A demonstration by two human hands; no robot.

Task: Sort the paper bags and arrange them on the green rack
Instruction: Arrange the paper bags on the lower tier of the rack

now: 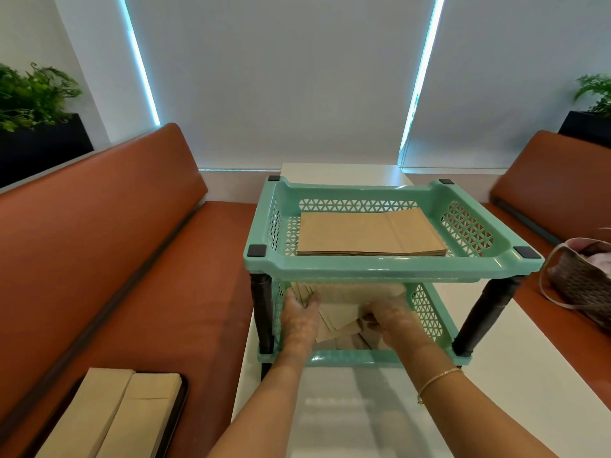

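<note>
A loose pile of brown paper bags (344, 312) lies in the lower tier of the green rack (390, 264), partly fanned out and uneven. The left hand (299, 317) is inside the lower tier at the left side of the pile, fingers curled over the bag edges. The right hand (388, 317) is at the right side of the pile, its fingers curled round the front edges of the bags. Both hands grasp the same pile between them.

The upper tier holds a neat flat stack of paper bags (370, 233), lying square and touching neither hand. The two tiers are joined by dark corner posts (261, 312), and the rack stands on a white tabletop (363, 411).

A thin bracelet (436, 380) sits on the right wrist.

On the orange bench seat (185, 292) to the left, a dark tray (180, 398) carries two further stacks of folded bags (109, 418) side by side. On the right-hand bench a woven handbag (578, 282) rests near the tabletop edge. Potted green plants (29, 97) stand behind both backrests, and grey roller blinds (281, 77) cover the windows.
</note>
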